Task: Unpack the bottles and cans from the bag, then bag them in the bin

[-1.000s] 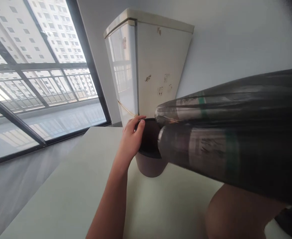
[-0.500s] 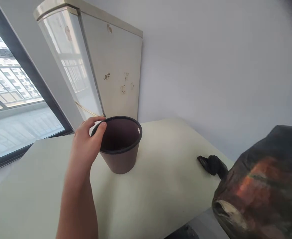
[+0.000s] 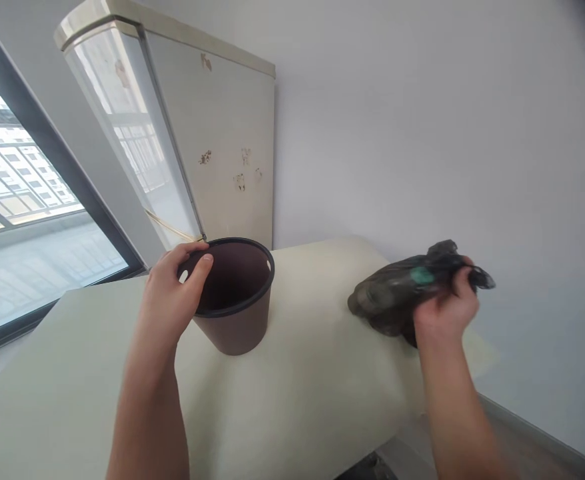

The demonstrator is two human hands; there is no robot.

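Observation:
A dark brown wastebasket (image 3: 237, 330) with a black rim stands upright on the table. My left hand (image 3: 177, 277) grips its near-left rim, thumb toward the opening and fingers along the edge. The visible inside of the basket looks dark, and its bottom is hidden. To the right, my right hand (image 3: 450, 303) is closed around the gathered end of a filled black plastic bag (image 3: 387, 293). The bag lies tilted, its bulging end pointing left, low above or touching the tabletop; I cannot tell which. Its contents are hidden, though a green patch shows through.
The pale table (image 3: 312, 400) reaches back to a white refrigerator (image 3: 222, 120) with worn spots. A grey wall (image 3: 397, 133) runs behind and to the right. At the left is a dark-framed window (image 3: 97, 220). Something dark (image 3: 367, 467) sits below the table's front edge.
The black bag has moved from the right foreground to over the table's right side, and my right hand has come into view holding it. My left hand stays on the wastebasket rim.

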